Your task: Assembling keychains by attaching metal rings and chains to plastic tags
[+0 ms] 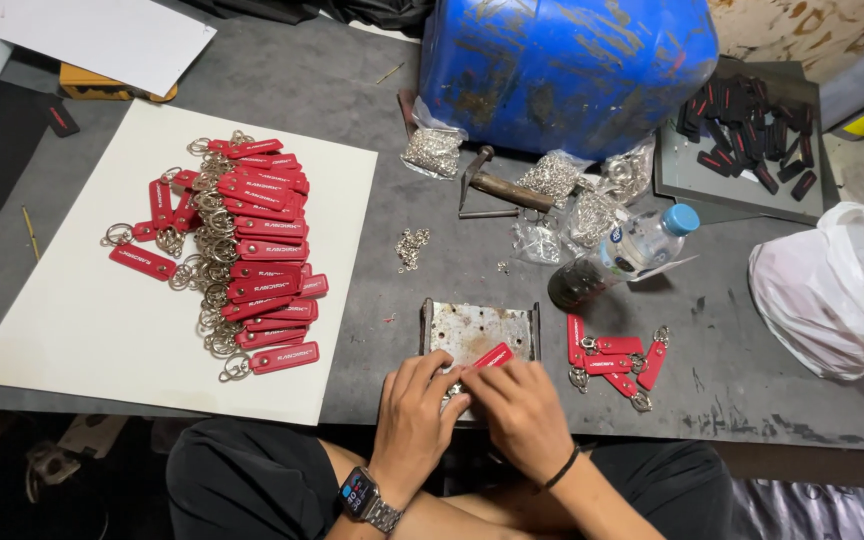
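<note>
My left hand [418,408] and my right hand [517,405] meet over the near edge of a rusty metal plate [475,329]. Together they pinch a red key tag [493,356] and small metal ring parts that the fingers hide. A smartwatch is on my left wrist, a black band on my right. Just right of my right hand lies a small cluster of red tags with rings [616,361]. A large pile of the same ringed red tags [245,250] lies on a white board [72,320] at the left.
A blue drum [562,65] stands at the back. Before it lie bags of metal chain [552,180], a hammer [497,187] and a plastic bottle [627,255]. A tray of black tags [747,125] is back right, a white plastic bag [832,290] at the right.
</note>
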